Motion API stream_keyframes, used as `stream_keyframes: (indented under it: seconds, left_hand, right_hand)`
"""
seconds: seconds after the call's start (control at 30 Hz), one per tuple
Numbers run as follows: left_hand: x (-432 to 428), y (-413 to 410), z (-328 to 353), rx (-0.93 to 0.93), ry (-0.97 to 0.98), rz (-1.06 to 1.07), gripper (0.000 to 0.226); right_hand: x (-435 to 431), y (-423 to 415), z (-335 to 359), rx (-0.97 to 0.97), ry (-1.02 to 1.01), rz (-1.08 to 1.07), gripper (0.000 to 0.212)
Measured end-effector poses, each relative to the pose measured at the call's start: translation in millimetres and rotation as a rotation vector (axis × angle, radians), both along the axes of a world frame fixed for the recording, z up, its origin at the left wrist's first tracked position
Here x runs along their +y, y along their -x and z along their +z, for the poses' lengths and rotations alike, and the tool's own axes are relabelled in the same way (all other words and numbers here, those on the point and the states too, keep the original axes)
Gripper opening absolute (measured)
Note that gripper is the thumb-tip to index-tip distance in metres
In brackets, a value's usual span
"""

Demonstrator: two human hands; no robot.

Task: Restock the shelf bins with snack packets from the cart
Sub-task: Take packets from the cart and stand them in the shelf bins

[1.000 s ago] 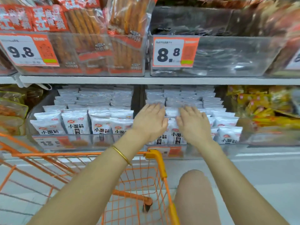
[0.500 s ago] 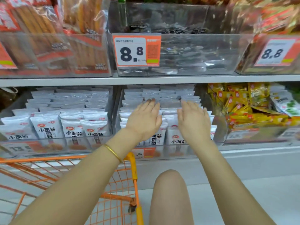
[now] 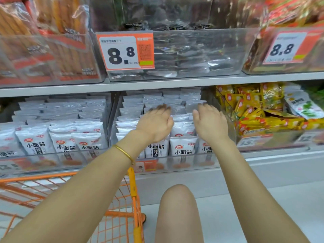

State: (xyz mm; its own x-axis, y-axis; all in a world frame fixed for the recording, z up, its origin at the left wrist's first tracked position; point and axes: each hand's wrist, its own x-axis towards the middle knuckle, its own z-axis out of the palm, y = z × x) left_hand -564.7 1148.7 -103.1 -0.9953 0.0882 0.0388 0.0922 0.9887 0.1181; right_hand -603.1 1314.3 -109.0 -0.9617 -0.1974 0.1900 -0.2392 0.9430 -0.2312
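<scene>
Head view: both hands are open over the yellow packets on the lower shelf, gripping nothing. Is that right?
Not quite. The head view shows the left hand and right hand open over the white packets, not the yellow packets, which lie further right. The rest holds.

My left hand point(image 3: 155, 126) and right hand point(image 3: 210, 125) reach palm down, fingers loosely straight, over the rows of upright white foil snack packets point(image 3: 182, 146) in the clear plastic shelf bin point(image 3: 189, 163). A thin gold bangle point(image 3: 123, 152) circles my left wrist. The orange wire cart point(image 3: 133, 190) stands below left, beside my bare knee point(image 3: 177, 204). An orange-and-white 8.8 price tag point(image 3: 125, 50) hangs above, with yellow packets point(image 3: 254, 111) to the right
</scene>
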Motion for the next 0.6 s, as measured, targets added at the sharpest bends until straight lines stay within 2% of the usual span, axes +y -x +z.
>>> stream_keyframes:
  seconds: [0.2,0.33,0.5,0.6]
  left_hand:
    - [-0.1,13.6,-3.6,-0.065,0.002,0.027,0.052]
    - [-16.4,26.9,-1.6,0.0,-0.01,0.084,0.053]
    - [-34.3,40.8,0.8,-0.148,-0.003,0.151,0.056]
    - [-37.5,40.7,-0.9,-0.1,-0.021,0.172,0.056]
  right_hand:
    - [-17.2,36.2,0.2,-0.109,-0.044,0.047,0.046]
    - [-20.5,42.7,2.6,-0.068,-0.075,0.068,0.045]
    - [-29.5,52.0,0.4,-0.121,-0.121,0.088,0.045]
    - [-37.2,55.0,-0.8,-0.058,-0.137,0.106,0.048]
